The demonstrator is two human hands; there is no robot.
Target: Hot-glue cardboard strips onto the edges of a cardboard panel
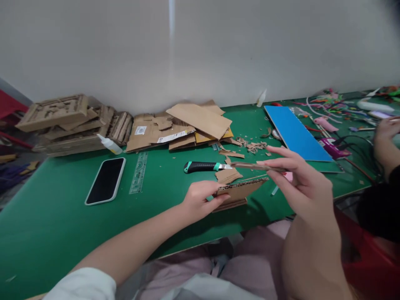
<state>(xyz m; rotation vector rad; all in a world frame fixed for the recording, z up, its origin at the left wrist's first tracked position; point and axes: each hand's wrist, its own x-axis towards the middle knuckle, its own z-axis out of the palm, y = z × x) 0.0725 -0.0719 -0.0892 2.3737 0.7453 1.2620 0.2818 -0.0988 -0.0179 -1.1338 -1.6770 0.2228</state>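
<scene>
My left hand (206,200) grips the left end of an upright cardboard piece (245,191), thumb on the near face. Its corrugated top edge shows, and a further cardboard layer lies under it, just over the table's front part. To the right, my right hand (295,177) pinches a thin cardboard strip (250,166) between thumb and fingers, held nearly level above the upright piece and apart from it. A black and green utility knife (203,166) lies just behind, blade out and pointing right. Next to its blade rests a torn cardboard scrap (227,175).
Cardboard sheets (200,118) and scraps lie along the wall. Stacked cardboard constructions (71,125), a glue bottle (109,143), a phone (106,181) and a clear ruler (139,173) are at left. At right are a blue board (296,133), craft clutter and another person's hand (387,133).
</scene>
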